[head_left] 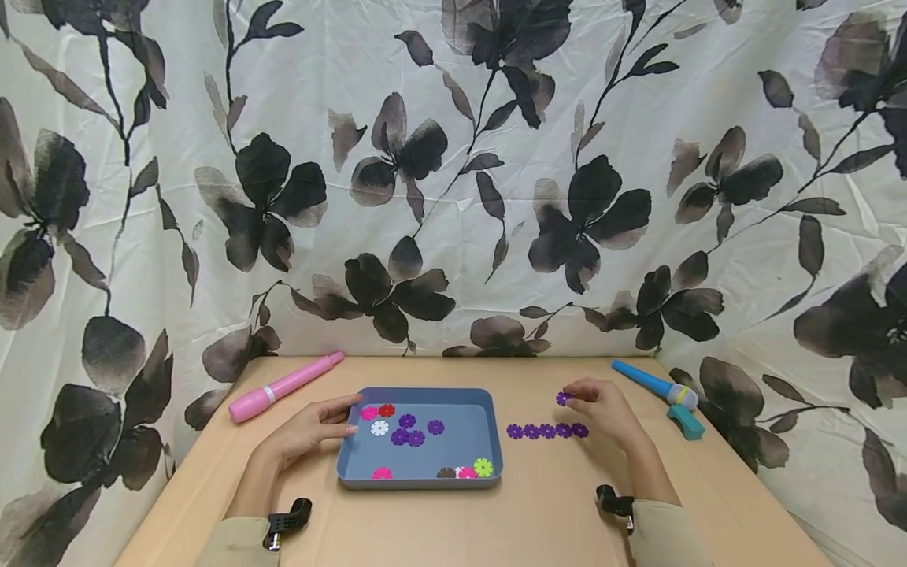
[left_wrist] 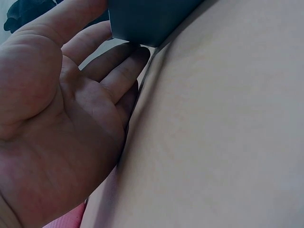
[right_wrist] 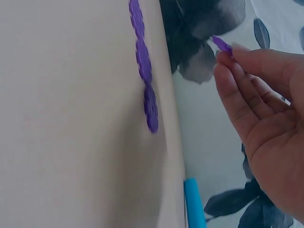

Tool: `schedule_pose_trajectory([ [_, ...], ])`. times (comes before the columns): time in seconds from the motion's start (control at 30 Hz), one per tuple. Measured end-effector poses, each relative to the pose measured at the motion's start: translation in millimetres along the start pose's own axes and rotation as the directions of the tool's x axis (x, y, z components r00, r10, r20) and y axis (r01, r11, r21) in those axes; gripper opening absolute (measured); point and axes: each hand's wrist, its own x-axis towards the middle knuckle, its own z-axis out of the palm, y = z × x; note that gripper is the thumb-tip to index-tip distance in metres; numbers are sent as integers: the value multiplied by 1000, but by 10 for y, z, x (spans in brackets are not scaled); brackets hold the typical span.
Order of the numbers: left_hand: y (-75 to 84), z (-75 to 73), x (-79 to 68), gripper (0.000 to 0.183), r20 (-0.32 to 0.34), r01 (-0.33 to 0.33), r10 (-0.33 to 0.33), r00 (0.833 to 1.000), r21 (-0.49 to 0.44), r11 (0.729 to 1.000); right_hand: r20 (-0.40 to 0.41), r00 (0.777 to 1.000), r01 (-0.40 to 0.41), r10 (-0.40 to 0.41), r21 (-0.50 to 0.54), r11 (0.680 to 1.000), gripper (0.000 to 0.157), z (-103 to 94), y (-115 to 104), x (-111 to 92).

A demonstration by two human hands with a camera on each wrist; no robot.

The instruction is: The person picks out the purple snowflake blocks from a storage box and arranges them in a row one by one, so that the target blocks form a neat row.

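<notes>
My right hand (head_left: 602, 405) pinches a purple flower-shaped disc (head_left: 563, 398) between thumb and fingertips, raised above the table. Just below it in the head view lies a row of several purple flower discs (head_left: 547, 431), edge to edge; part of this row (right_wrist: 144, 61) shows in the right wrist view. My left hand (head_left: 308, 429) rests its fingers against the left side of a grey-blue tray (head_left: 453, 394). In the left wrist view, the fingers of my left hand (left_wrist: 71, 104) look relaxed beside the tray's corner (left_wrist: 147, 23). Loose purple discs (head_left: 400, 435) lie inside the tray.
The tray also holds pink, red, white, brown and green discs (head_left: 483, 468). A pink tube-like toy (head_left: 283, 387) lies at the back left. At the back right are a blue toy microphone (head_left: 652, 384) and a teal block (head_left: 685, 423). A floral curtain (head_left: 482, 236) hangs behind the table.
</notes>
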Motion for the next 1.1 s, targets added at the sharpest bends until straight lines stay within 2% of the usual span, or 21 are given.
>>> schedule_pose_trajectory([
  [0.13,13,-5,-5,74,-3,2,-2,1000,16,1000,13,1000,-13,13,-40,999,22,-102,63,-31],
  [0.33,24,-4,2,75,-4,6,-6,1000,21,1000,45,999,-15,17,-45,999,22,-233,146,-91],
  [0.53,9,1,9,75,1,7,-7,1000,24,1000,84,993,-79,87,-101,992,22,-310,229,-154],
  [0.63,8,4,5,75,-2,5,-5,1000,21,1000,83,989,-113,123,-111,987,20,-327,272,-180],
  [0.8,4,7,4,76,3,1,-1,1000,18,1000,99,986,-122,135,-126,985,18,-347,352,-215],
  [1.1,3,4,-1,75,0,5,-5,1000,13,1000,82,968,-227,238,-124,966,20,-345,417,-240],
])
